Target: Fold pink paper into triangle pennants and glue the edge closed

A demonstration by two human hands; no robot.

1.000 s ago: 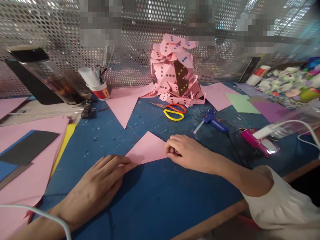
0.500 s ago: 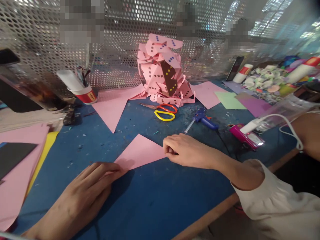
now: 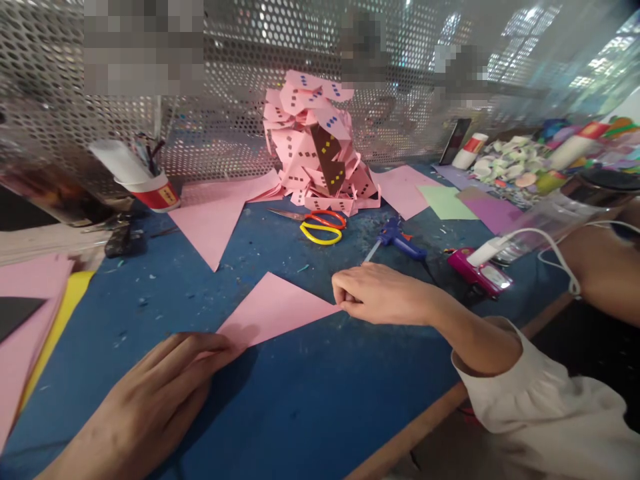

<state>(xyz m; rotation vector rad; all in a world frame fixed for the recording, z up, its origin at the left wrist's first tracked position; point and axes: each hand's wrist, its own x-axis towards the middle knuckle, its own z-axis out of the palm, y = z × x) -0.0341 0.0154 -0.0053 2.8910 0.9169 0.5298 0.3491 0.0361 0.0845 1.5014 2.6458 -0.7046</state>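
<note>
A pink paper triangle (image 3: 278,311) lies on the blue table between my two hands. My left hand (image 3: 155,393) pinches its left corner, fingers pressed together. The right corner is pinched in the closed fingers of my right hand (image 3: 385,293). Beyond the paper lie scissors (image 3: 323,227) with one red and one yellow handle. A blue glue gun (image 3: 400,239) rests just past my right hand. At the back stands a pink paper construction (image 3: 315,147) with dark square marks.
At the back left, a paper cup (image 3: 153,190) holds pens. Pink sheets (image 3: 35,313) lie on the left. A magenta device (image 3: 480,272) with a white cable sits at the right, near another person's arm (image 3: 595,260).
The view has shifted slightly, so most things appear further left. My right hand has moved a little away from my left, still at the paper's right corner.
</note>
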